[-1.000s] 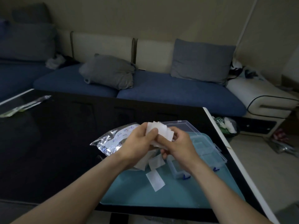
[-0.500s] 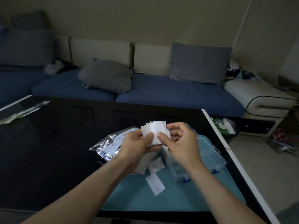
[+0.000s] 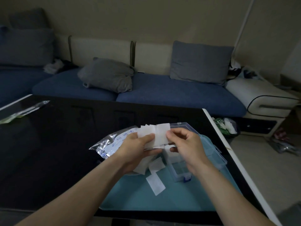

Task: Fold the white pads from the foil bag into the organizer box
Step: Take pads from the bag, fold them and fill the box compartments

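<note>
Blue sofa (image 3: 162, 93) with grey cushions (image 3: 107, 75) behind, along the far side of a black glossy worktop (image 3: 48, 144). On the worktop's near right part, a teal mat (image 3: 138, 198). On the mat's right half, a clear organizer box (image 3: 187, 167) with blue latches, lid tipped open toward the sofa. Left of the box, partly on the mat, a crinkled foil bag (image 3: 107, 144) with a white printed label; blue marks and small round icons there, too small to read. Held up over the gap between bag and box, a fanned stack of white pads (image 3: 153, 136). Left hand (image 3: 138, 149) curled round the stack's left side, thumb pressed on the front sheet. Right hand (image 3: 185, 144) pinching the right edge of the front pad between thumb and fingertips. Below the hands, loose pads (image 3: 155, 185) scattered on the mat just left of the box. At the worktop's far left edge, a clear plastic wrapper (image 3: 21, 111) with green print, unreadable.
</note>
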Action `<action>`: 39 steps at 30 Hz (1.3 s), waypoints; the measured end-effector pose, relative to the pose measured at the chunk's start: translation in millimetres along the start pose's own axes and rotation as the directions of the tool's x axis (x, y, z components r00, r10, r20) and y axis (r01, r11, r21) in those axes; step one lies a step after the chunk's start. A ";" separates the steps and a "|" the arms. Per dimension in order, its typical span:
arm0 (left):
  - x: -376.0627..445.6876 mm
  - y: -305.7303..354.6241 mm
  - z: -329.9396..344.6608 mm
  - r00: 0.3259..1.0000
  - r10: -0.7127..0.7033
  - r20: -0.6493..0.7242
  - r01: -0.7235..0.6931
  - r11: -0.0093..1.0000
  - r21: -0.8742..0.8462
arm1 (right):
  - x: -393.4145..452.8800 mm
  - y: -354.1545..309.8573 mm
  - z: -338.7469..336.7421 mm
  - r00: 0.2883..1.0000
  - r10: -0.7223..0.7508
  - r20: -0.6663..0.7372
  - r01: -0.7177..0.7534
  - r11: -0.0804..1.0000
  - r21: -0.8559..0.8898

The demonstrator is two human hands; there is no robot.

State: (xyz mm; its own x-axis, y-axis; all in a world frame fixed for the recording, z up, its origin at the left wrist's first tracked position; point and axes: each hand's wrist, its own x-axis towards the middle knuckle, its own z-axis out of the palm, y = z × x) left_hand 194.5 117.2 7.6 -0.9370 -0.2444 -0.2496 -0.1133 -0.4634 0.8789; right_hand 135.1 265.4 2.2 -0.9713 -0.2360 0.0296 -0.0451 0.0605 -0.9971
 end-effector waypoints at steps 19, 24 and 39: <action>-4.7 1.7 8.6 0.992 0.094 -0.081 -0.086 0.991 0.099 | -6.2 6.5 23.3 0.996 -0.093 -0.019 0.089 0.987 -0.133; -3.5 -1.8 7.9 0.995 0.092 -0.038 -0.084 0.982 0.169 | -6.3 4.9 21.9 0.996 -0.083 -0.036 0.077 0.987 -0.144; -8.1 5.5 4.4 0.973 0.148 -0.179 -0.114 0.976 0.186 | -2.2 -12.3 -0.8 0.996 0.073 0.052 -0.081 0.981 0.176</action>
State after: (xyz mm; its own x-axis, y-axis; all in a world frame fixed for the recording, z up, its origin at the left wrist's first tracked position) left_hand 200.0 120.3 16.2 -0.8689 -0.4587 -0.1860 -0.0656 -0.2658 0.9618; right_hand 137.6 266.0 14.5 -0.9585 -0.2813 -0.0465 0.0752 -0.0920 -0.9929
